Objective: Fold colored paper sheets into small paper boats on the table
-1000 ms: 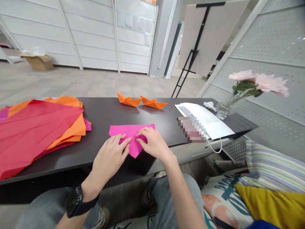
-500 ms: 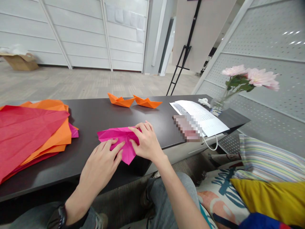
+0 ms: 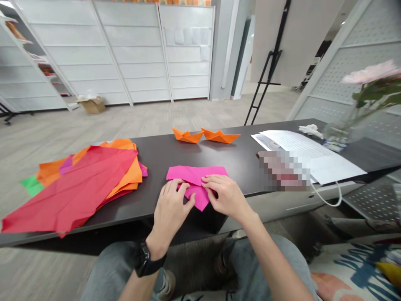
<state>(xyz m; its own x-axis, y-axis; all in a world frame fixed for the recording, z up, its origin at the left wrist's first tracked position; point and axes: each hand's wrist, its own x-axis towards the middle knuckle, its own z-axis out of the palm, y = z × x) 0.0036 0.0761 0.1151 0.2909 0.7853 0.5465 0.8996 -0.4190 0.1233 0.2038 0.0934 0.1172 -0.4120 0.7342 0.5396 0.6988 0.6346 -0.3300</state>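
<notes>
A pink sheet of origami paper (image 3: 196, 171) lies at the near edge of the dark table, its far part folded over in a band and a point hanging toward me. My left hand (image 3: 172, 202) has its curled fingers on the left side of the fold, the thumb lower on the paper. Over on the right side, my right hand (image 3: 223, 193) grips the fold with fingertips on top and thumb below. The fingers hide parts of the paper's near edges. Beyond it stand two orange paper boats, a left boat (image 3: 187, 136) and a right boat (image 3: 221, 136), end to end.
At left, a spread pile of coloured paper (image 3: 94, 175) covers the dark table (image 3: 156, 156). Printed sheets (image 3: 300, 146) and a blurred-out object (image 3: 284, 170) lie at right. A white cord (image 3: 328, 204) loops off the edge near a glass vase (image 3: 340, 129) with pink flowers.
The pink paper, spread with creases before, now has its far part folded down into a flat band. My hands have shifted along the fold. The camera view has turned left.
</notes>
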